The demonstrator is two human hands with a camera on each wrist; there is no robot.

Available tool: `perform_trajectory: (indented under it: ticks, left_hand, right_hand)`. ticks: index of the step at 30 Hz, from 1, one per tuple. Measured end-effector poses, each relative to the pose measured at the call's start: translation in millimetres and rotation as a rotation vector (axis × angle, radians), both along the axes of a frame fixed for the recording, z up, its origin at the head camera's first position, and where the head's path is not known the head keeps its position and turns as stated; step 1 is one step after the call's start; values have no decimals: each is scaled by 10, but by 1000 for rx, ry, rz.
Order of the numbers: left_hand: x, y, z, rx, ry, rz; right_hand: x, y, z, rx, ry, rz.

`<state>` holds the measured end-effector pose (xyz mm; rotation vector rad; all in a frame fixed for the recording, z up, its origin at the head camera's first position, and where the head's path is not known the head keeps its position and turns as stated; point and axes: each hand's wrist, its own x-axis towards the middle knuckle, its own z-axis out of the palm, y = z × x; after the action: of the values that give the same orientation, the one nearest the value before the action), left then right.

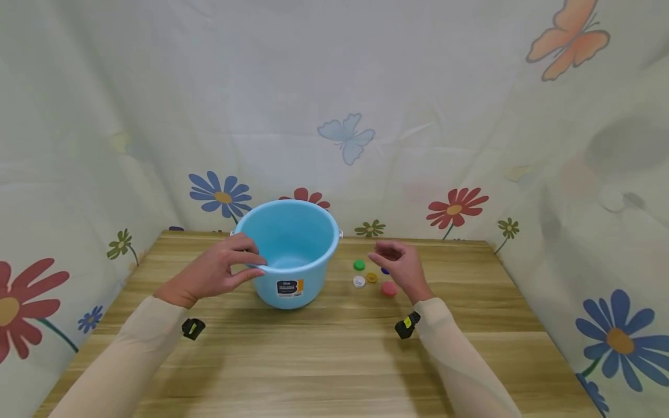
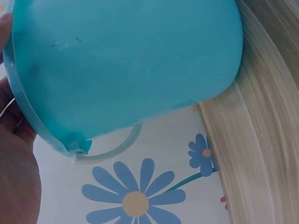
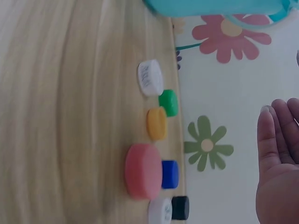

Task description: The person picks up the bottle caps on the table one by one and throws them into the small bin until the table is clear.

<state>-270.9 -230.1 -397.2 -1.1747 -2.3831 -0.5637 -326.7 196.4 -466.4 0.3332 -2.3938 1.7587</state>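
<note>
While the left hand [image 1: 222,267] pinches the near rim of the blue bucket [image 1: 316,281], thumb outside and fingers over the edge, I see the right hand [image 1: 405,270] raised above the desk [image 1: 313,363], fingers relaxed and holding nothing. The bucket stands on the desk, left of the loose caps, its label [image 1: 289,288] toward my head view. Near the right hand lie a green cap [image 1: 359,265], a printed white cap [image 1: 359,281], a yellow cap [image 3: 157,123], a pink cap [image 1: 389,289] and a blue cap [image 3: 170,174]. My right wrist view adds a plain dark cap [image 3: 180,207] and a second white cap [image 3: 160,211] (I can't make these two out from the head camera). A flowered cloth [image 1: 428,133] hangs behind.
</note>
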Motion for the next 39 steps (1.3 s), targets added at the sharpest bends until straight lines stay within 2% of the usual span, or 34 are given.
perform_trajectory:
  ticks: [9,14,20,32,39]
  left_hand:
    - [21,13,30,-14,-23,11]
    - [18,12,21,-13,-21,17]
    - [8,10,8,-5,-7,8]
    - [13,6,2,3,-2,4]
    - [18,9,-8,2,-2,12]
  right_hand:
    - [58,240,-178,58,-74,-36]
    - [85,331,-260,96,-89,-50]
    - [127,420,-351,147,-147,-83]
    - [176,445,-418,253,-183,-117]
    - [216,437,-453,260,-183,-114]
